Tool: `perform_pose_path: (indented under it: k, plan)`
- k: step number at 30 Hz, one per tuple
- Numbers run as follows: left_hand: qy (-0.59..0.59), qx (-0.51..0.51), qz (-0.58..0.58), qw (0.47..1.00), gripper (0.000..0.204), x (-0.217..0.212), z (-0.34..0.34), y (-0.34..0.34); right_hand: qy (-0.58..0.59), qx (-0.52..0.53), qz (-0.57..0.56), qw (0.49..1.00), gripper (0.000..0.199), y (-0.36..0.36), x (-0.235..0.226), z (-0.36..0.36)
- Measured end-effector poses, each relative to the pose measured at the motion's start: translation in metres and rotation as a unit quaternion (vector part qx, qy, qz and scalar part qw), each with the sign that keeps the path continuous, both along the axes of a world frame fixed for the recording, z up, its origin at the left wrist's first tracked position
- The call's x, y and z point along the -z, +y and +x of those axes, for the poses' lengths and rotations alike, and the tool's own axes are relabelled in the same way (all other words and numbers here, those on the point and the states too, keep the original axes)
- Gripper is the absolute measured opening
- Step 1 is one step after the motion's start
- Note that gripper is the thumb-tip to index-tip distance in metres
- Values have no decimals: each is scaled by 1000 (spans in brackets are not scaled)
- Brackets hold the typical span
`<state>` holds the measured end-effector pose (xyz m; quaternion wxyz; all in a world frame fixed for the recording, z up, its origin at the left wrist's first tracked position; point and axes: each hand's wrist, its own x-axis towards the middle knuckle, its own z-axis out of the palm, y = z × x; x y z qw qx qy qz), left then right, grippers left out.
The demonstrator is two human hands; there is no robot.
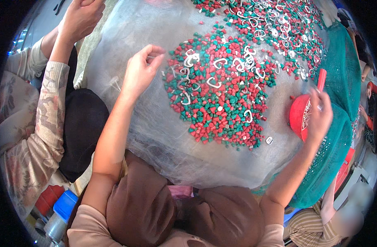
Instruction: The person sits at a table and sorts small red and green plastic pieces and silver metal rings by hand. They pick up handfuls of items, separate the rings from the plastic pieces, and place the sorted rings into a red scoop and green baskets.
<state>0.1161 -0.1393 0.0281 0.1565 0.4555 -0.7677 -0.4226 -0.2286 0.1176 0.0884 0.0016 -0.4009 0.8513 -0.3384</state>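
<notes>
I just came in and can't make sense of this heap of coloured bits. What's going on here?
A person sits at a surface covered in clear plastic sheet, strewn with small red and green cone-shaped pieces mixed with white metal rings. Their left hand is at the pile's edge, fingertips pinched together. Their right hand holds a red scoop with rings in it. Another person's hand is raised at the upper left.
</notes>
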Motion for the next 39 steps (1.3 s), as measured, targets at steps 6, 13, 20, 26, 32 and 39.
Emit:
perform_pose_path:
  k: [6, 13, 20, 26, 32, 39]
  plan:
    - [-138, 47, -78, 986, 25, 23, -11, 20, 60, 175, 254, 949, 29, 126, 50, -84]
    - [-144, 126, -86, 978, 23, 33, 2, 10, 177, 14, 99, 979, 25, 18, 17, 14]
    - [287, 99, 459, 835, 13, 17, -60, 0, -20, -40, 105, 993, 30, -106, 112, 9]
    - [65, 124, 176, 974, 26, 45, -113, 4, -132, -41, 124, 983, 30, -146, 121, 18]
    - [-12, 207, -93, 974, 26, 62, -121, 14, -425, -31, -14, 905, 28, -102, 89, -9]
    - [245, 183, 461, 833, 14, 49, -125, 4, -568, 16, -163, 806, 24, -50, 100, -27]
